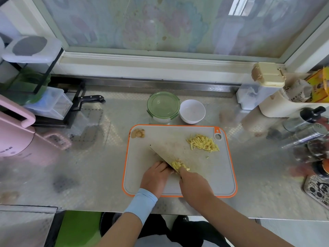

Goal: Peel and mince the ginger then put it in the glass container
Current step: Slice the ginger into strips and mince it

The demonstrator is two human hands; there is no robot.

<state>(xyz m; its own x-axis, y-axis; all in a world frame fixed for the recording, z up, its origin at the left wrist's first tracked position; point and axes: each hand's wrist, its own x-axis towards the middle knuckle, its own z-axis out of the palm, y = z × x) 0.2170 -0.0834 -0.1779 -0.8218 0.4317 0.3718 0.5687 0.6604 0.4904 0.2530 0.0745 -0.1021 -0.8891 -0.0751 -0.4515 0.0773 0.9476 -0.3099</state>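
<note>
Ginger lies in 3 spots on the grey, orange-rimmed cutting board [204, 177] at the centre of the frame: a heap of yellow strips [203, 143] toward the board's upper right, a small bunch of strips [179, 164] under the knife in the lower middle, and brownish peelings [138, 133] in the upper left corner. The right hand [193, 184] is closed around the knife's handle, and the knife blade [161, 156] slants up and left across the board. The left hand [155, 175], with a pale blue cuff at the wrist, rests with curled fingers against the blade's left side. Above the board stand the lidded green glass container [163, 106] and, just right of it, a white bowl [192, 111] on the steel counter [89, 175].
</note>
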